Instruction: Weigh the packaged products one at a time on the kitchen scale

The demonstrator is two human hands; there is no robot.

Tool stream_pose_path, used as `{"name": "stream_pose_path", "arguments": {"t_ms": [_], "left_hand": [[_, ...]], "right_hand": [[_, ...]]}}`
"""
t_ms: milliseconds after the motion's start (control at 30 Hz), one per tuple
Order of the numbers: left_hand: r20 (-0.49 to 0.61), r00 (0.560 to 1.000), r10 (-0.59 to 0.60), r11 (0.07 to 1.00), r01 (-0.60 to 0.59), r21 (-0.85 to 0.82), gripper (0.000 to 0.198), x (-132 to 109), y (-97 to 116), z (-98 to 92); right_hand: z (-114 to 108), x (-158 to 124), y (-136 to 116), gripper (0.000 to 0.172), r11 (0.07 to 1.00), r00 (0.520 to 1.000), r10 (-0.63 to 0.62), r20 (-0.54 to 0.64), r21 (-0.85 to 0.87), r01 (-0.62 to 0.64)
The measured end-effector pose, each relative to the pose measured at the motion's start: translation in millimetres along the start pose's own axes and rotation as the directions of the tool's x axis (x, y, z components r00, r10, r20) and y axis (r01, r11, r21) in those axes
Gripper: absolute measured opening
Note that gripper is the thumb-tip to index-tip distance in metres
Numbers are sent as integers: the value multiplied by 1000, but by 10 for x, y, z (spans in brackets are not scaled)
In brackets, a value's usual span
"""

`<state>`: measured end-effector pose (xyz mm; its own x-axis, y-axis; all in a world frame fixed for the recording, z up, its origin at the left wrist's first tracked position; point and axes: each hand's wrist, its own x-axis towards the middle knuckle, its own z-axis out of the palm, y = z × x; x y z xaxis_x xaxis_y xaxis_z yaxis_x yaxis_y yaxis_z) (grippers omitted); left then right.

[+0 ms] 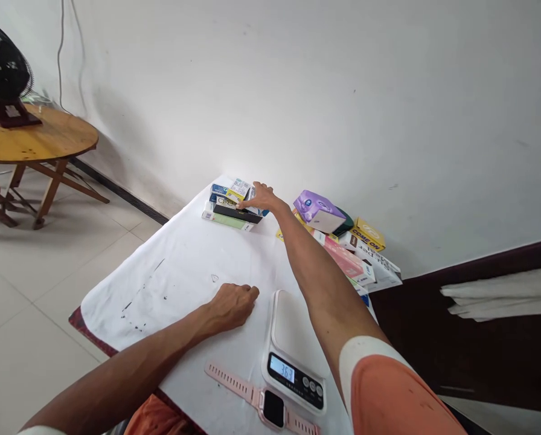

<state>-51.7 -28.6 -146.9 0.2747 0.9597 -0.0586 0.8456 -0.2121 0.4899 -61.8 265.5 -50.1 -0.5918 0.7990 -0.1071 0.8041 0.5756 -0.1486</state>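
My right hand reaches to the far end of the white-covered table, its thumb and fingers around a small box that it mostly hides. Beside it, a yellow and white box lies on top of a black box and a blue box. A pale green and white carton lies in front of these. My left hand rests closed on the cloth, left of a white digital scale. The lit display reads 363, and the scale's plate is bare. A pink-strapped smartwatch lies in front of the scale.
On the right lies a pile with a purple tissue box, a yellow box, a pink carton and a white package. The wall stands behind the table. A black fan stands on a round wooden table.
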Motion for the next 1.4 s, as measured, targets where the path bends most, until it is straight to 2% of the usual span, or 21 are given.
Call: {"name": "stream_pose_path", "arguments": {"t_ms": [133,233,367,467,567,633,767,867,1000,1100,1167,1300,1400], "left_hand": [[3,1000,-8,1000,8,14,16,4,-7,14],[-5,1000,-22,1000,22,22,14,2,-19,23],[-23,1000,-4,1000,4,16,14,-18,-18,6],[-24,1000,-8,999,9,35,16,-38,-6,-11],[-29,1000,-4,998,5,62,19,-49,-1,-6],[-40,999,12,997,-9,74,21,-52,-1,6],[-78,997,18,997,-12,72,21,-57,0,20],[-114,993,5,999,0,51,20,-63,1,23],[-139,990,-6,999,12,40,19,-66,0,32],[-139,990,-10,999,16,42,18,-59,-7,33],[-128,992,-13,999,19,44,18,-50,-14,30],[-114,993,-11,998,17,58,18,-30,-28,25],[-115,993,-4,998,12,68,18,-21,-32,31]], "right_hand": [[-32,-90,152,103,998,998,-57,19,-12,57],[-17,-261,180,92,997,998,-27,-54,74,31],[-18,-651,228,93,986,986,21,-167,169,8],[-51,-1140,357,95,986,977,-45,-209,150,78],[-63,-1807,521,96,986,980,-102,-174,111,123],[-28,-2294,626,97,989,985,-92,-146,104,107],[172,-3133,814,94,993,994,-43,-104,108,55],[384,-3510,897,92,994,996,12,-92,114,-2],[623,-3682,899,91,989,986,29,-162,150,-4],[661,-3699,912,95,979,984,30,-174,203,7],[586,-3713,973,97,973,985,28,-169,229,12],[315,-3762,1171,91,962,971,81,-226,274,-16],[264,-3778,1240,99,955,976,126,-176,289,-71]]}}
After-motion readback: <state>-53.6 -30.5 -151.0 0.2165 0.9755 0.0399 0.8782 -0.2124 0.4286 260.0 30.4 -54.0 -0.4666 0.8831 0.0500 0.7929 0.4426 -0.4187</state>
